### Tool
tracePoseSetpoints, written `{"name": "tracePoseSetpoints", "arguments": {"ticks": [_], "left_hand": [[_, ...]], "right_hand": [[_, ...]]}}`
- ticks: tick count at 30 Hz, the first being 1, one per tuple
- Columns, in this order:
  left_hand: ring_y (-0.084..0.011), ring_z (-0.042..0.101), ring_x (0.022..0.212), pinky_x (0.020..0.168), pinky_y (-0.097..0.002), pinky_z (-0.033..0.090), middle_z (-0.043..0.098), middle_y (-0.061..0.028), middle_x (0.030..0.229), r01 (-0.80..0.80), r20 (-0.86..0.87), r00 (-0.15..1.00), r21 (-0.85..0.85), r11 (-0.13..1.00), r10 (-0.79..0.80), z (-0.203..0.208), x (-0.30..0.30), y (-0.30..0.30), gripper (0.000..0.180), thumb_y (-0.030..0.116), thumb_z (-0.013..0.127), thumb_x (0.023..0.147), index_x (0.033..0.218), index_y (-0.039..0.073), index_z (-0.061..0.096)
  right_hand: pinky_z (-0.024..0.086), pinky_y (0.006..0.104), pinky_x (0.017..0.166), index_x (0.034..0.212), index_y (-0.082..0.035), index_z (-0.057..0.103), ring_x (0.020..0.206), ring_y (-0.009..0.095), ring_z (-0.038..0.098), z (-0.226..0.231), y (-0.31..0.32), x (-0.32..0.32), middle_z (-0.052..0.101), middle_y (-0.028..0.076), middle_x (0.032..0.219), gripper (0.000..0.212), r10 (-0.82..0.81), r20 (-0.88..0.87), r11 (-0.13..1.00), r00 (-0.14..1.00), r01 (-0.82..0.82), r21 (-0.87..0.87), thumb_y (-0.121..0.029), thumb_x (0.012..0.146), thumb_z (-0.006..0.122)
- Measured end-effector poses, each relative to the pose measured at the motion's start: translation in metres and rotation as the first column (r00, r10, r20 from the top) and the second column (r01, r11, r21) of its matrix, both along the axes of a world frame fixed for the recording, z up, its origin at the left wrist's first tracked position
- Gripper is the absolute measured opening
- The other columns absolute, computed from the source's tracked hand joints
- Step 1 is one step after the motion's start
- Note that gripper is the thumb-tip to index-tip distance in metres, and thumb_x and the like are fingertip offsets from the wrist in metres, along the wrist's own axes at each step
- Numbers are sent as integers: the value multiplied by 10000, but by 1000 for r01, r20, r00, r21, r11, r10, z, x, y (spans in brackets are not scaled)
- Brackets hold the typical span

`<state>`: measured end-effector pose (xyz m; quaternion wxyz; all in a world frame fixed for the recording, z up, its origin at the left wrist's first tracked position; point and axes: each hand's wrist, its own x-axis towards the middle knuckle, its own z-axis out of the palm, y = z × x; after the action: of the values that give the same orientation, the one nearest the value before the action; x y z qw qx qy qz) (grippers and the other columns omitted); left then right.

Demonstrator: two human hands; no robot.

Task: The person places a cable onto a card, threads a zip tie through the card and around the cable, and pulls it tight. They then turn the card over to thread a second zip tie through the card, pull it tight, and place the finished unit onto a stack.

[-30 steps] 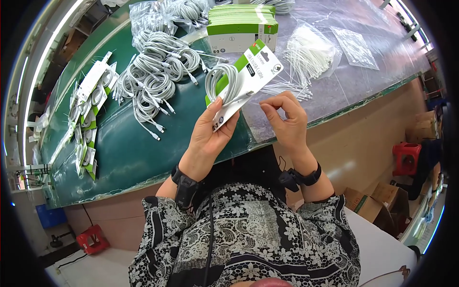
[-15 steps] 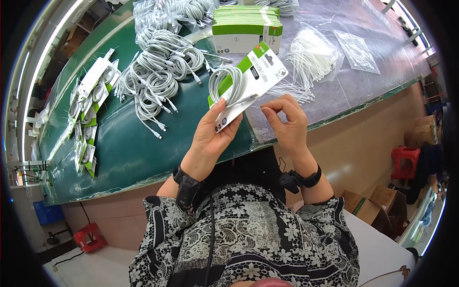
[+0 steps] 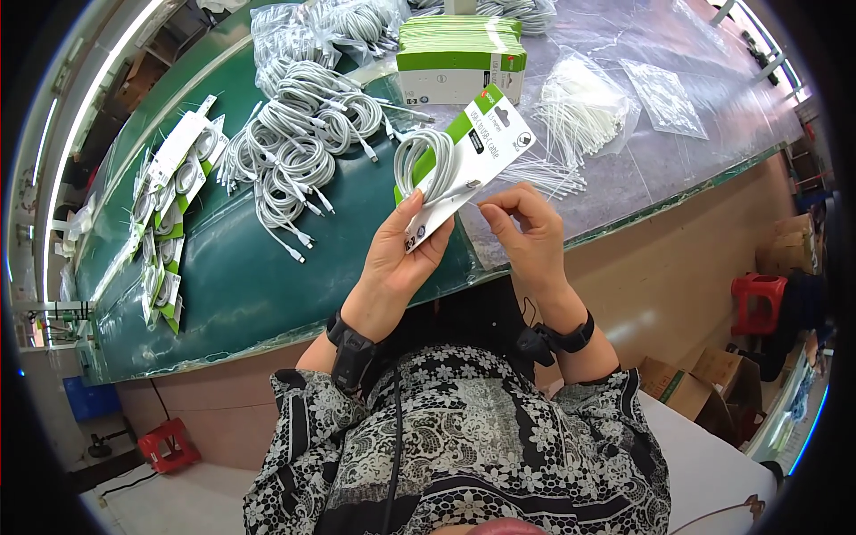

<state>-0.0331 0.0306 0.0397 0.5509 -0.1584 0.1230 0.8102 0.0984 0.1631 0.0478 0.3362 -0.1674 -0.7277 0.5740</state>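
My left hand (image 3: 397,254) grips the lower end of a white and green packaging card (image 3: 486,152), thumb in front and fingers behind. A coiled grey-white USB cable (image 3: 423,162) lies against the card's face, held by the same hand. Just right of the card, my right hand (image 3: 532,227) is closed in a pinch. A thin pale strand, apparently a cable tie (image 3: 472,203), shows between its fingertips and the card; its ends are hard to make out. A loose bundle of white cable ties (image 3: 584,102) lies beyond my right hand.
Coiled cables (image 3: 290,143) are heaped on the green table mat (image 3: 348,232). Carded cables (image 3: 169,214) lie at the left. A stack of cards (image 3: 461,58) stands at the back, and a clear bag (image 3: 664,98) lies at right. Cartons (image 3: 704,383) sit below on the right.
The card with its coil has shifted slightly down and right in my left hand. My right hand has moved slightly left and down, still pinched.
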Motion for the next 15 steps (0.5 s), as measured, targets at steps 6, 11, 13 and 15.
{"name": "tracePoseSetpoints", "arguments": {"ticks": [6,11,13,15], "left_hand": [[-332,630,1009,837,-383,598,618,-207,1083,18,51,999,-3,1000,-18,-5,2,4,265,84,628,897,1108,-54,547],[-282,626,1006,828,-355,599,625,-180,1066,20,55,998,1,1000,-21,-1,-1,-1,242,74,631,891,1093,-42,566],[-243,628,994,821,-359,599,618,-133,1053,13,160,986,180,984,-42,2,-3,-5,228,72,630,892,1090,-23,566],[-224,629,988,818,-360,599,614,-109,1046,8,185,982,222,975,-50,8,-4,-8,222,71,630,892,1088,-13,567]], "right_hand": [[454,235,620,871,-10,665,674,107,569,2,-8,-10,583,35,770,63,5,-83,999,997,-9,-43,-26,816,692],[449,230,614,860,1,648,687,101,567,3,-6,-8,581,41,767,71,-57,-19,995,998,55,-84,-27,815,695],[437,236,623,849,-9,643,685,105,550,11,-11,-4,572,31,759,70,-68,-31,997,997,68,-21,-27,810,699],[415,247,639,825,-29,632,681,114,516,26,-17,-1,553,12,742,78,-84,-54,992,995,89,93,-29,801,706]]}}
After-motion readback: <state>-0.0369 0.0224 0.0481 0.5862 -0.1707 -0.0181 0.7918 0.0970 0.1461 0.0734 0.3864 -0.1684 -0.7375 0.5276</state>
